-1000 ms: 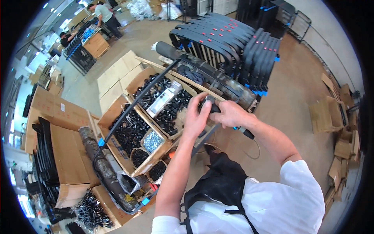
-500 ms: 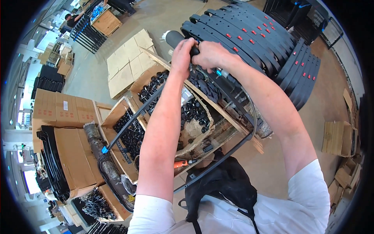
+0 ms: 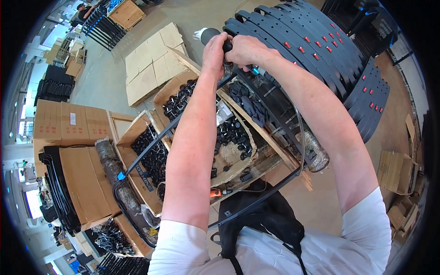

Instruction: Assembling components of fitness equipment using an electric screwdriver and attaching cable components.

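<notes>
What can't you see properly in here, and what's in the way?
All in the head view:
- The black rounded part between the left hand and right hand: fingers hide its full shape and how it's gripped.
- Some black knobs in the box: the left forearm covers them.
- The distant wooden crate: the top edge cuts it off.

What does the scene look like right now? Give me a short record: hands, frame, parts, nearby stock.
Left hand: fingers curled beside a dark piece; grip partly hidden
Right hand: curled at the same piece; exact hold hidden
Frame: black metal bar, bent, passing under the left forearm
Parts: black pieces in an open cardboard box
Tool: orange one, near the left forearm
Nearby stock: dark curved panels with red pieces, beyond the right forearm
</notes>
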Available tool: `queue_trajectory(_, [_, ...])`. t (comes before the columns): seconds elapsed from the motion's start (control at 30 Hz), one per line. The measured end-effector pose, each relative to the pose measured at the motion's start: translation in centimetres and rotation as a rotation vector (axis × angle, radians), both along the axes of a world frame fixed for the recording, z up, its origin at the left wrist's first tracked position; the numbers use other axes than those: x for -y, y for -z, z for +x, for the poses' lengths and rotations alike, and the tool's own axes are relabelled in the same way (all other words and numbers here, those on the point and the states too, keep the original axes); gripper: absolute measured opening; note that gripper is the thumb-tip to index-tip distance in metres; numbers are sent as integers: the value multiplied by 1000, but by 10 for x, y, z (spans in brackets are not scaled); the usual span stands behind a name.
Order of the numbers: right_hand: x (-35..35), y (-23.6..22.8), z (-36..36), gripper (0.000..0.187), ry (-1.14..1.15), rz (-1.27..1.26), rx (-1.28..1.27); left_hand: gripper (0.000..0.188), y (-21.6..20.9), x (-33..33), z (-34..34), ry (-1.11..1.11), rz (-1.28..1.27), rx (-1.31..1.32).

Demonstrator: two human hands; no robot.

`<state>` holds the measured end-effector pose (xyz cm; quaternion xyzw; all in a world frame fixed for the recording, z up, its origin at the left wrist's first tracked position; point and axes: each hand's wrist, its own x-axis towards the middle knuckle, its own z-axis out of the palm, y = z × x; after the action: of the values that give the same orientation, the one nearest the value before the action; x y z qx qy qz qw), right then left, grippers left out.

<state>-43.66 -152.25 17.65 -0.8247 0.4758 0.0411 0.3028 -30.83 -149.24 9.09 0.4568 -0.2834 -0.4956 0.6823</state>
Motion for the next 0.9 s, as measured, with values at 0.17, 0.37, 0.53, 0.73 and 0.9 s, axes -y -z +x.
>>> queue_trajectory(0.17, [5, 6, 4, 32, -38, -26, 17, 28, 2, 3, 1, -26, -11, 44])
queue_trajectory(0.37, [-2, 7, 9, 26, -61, -6, -79, 30, 10, -6, 1, -20, -59, 80])
queue_trajectory(0.53, [-4, 13, 2, 26, -42, 51, -59, 34, 13, -10, -8, -22, -60, 110])
queue_trajectory(0.73, [-4, 17, 5, 24, 6, 147, -54, 34, 18, -13, -8, -19, -72, 75])
queue_trajectory(0.9, [13, 42, 13, 30, -28, 190, -52, 34, 17, -15, -13, -7, -18, 53])
